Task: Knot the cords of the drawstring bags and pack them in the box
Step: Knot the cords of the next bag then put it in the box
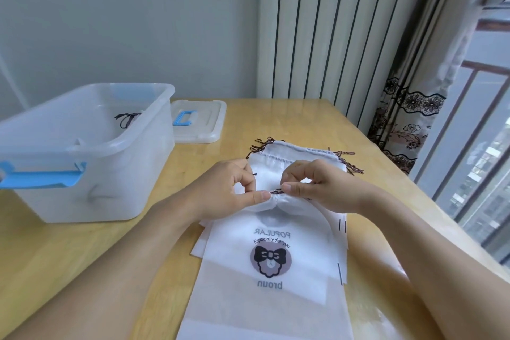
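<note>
Head view: top bag (271, 254) laid on stack, table (303, 119) centre; gathered neck pinched by left hand (230, 188) and right hand (320, 188), cord (276, 191) between thumbs; knotting judged in hand; cord ends to be crossed, tightened; box (82, 146) at left, one knotted bag inside.

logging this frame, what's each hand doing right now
Left hand: pinching the top bag's gathered mouth.
Right hand: pinching the same mouth at the cord.

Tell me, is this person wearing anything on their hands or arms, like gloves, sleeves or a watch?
Nothing that shows. The left hand and right hand are bare, with no gloves, rings, watch or bracelet. Both forearms are bare too, right down to the picture's lower edge, so no sleeve comes into view. Fingernails are short and unpainted.
</note>
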`<control>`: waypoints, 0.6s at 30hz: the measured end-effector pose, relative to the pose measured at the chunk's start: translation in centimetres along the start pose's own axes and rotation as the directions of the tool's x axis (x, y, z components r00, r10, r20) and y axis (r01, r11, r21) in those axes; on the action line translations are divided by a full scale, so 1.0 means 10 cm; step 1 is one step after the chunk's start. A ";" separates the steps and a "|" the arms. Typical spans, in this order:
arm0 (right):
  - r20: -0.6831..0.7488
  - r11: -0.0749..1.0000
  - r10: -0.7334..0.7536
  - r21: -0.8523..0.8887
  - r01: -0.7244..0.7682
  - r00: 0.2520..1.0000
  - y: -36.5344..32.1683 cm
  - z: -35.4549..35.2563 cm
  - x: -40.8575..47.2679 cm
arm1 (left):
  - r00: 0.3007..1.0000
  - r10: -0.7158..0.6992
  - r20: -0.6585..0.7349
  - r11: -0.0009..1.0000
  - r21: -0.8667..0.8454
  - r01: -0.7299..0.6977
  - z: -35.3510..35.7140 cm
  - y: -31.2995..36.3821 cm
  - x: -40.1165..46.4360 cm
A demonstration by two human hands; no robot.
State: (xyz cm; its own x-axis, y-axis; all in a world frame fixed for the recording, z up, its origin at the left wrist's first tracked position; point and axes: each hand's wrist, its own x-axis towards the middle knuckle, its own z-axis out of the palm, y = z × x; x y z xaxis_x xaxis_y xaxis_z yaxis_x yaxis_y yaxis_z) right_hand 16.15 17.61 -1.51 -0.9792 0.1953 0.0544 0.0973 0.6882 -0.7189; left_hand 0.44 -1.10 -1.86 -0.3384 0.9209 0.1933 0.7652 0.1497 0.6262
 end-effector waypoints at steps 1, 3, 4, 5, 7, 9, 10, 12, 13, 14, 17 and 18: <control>-0.023 1.000 -0.007 -0.020 0.006 1.000 0.00 0.00 -0.01 | 1.000 0.006 0.006 1.000 0.000 -0.006 0.00 0.02 0.00; -0.093 0.991 -0.050 -0.127 0.038 0.994 -0.01 0.00 -0.01 | 0.999 0.028 -0.032 0.999 -0.014 -0.029 0.01 0.03 0.00; -0.135 0.982 -0.082 -0.180 0.057 0.987 -0.02 0.00 -0.01 | 0.996 0.042 -0.074 0.999 -0.024 -0.044 0.01 0.02 0.00; -0.179 0.976 -0.117 -0.202 0.080 0.977 -0.03 0.00 -0.01 | 0.992 0.049 -0.118 0.998 -0.039 -0.054 0.01 0.01 0.01; -0.260 0.982 -0.142 -0.155 0.104 0.955 -0.07 -0.01 -0.01 | 0.984 0.038 -0.173 0.991 -0.116 -0.059 0.02 0.01 0.02; -0.297 0.990 -0.122 -0.101 0.096 0.947 -0.09 -0.01 -0.02 | 0.982 0.033 -0.185 0.955 -0.283 -0.085 0.01 0.06 0.02; -0.299 0.992 -0.114 -0.089 0.091 0.948 -0.11 0.00 -0.02 | 0.984 0.035 -0.176 0.923 -0.372 -0.099 0.00 0.09 0.01; -0.284 0.994 -0.094 -0.086 0.072 0.954 -0.12 0.03 -0.02 | 0.990 0.048 -0.130 0.871 -0.479 -0.105 0.00 0.14 0.00; -0.277 0.993 -0.082 -0.103 0.055 0.957 -0.13 0.05 -0.02 | 0.993 0.042 -0.106 0.857 -0.507 -0.091 0.00 0.16 -0.01; -0.270 0.991 -0.065 -0.129 0.031 0.961 -0.14 0.06 -0.02 | 0.996 0.025 -0.084 0.841 -0.537 -0.067 0.00 0.17 -0.01; -0.217 0.994 -0.010 -0.105 -0.013 0.976 -0.20 0.08 -0.03 | 1.000 0.008 0.000 0.780 -0.626 -0.006 0.02 0.20 -0.03; -0.188 0.999 0.015 -0.030 -0.021 0.982 -0.21 0.09 -0.03 | 1.000 0.004 0.014 0.751 -0.660 0.006 0.04 0.20 -0.03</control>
State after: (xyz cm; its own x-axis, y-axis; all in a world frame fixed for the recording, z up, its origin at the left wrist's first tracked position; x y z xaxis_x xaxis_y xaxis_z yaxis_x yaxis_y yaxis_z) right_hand 16.11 15.44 -0.62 -0.9266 0.3340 0.1729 0.1234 0.7043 -0.6991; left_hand 2.27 -0.94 -0.93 -0.3282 0.9263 0.1852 0.2108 -0.1193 0.9702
